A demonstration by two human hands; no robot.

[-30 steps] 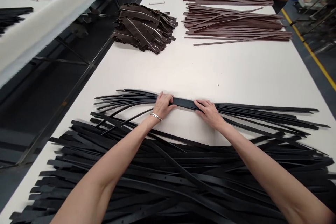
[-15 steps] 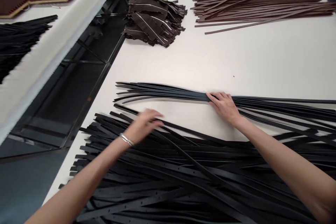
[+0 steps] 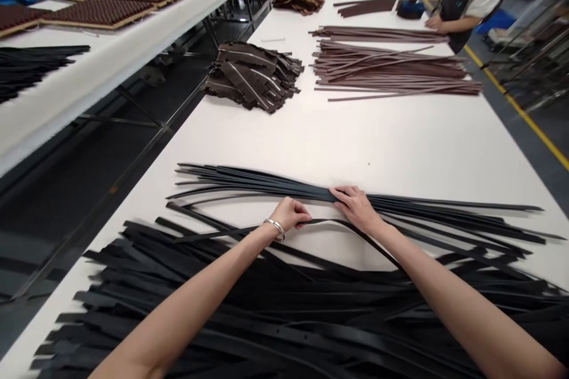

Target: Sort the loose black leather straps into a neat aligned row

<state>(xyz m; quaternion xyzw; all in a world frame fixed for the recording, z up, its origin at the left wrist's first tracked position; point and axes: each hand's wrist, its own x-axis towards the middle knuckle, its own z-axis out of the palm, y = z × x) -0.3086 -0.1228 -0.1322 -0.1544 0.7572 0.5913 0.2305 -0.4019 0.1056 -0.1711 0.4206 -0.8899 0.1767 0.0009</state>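
Left hand (image 3: 291, 214), silver bracelet (image 3: 276, 228) at wrist: fingers pinched on a single strip (image 3: 329, 221), black, its middle raised in an arch between the hands. Strip's left end slants out past the left forearm; the other side dips behind the right forearm.

Right hand (image 3: 355, 207): fingers laid across the middle of a bundle (image 3: 267, 181) of black strips, gripping it together. Bundle lies crosswise on the white bench (image 3: 400, 139), its ends fanned out to both sides.

Nearest the person, a large heap (image 3: 267, 308) of black strips, under the forearms. Beyond the bundle, well apart: dark brown scraps (image 3: 253, 77) at left, reddish-brown strips (image 3: 391, 65) at right. Another person (image 3: 466, 0) stands by the bench's far right side.
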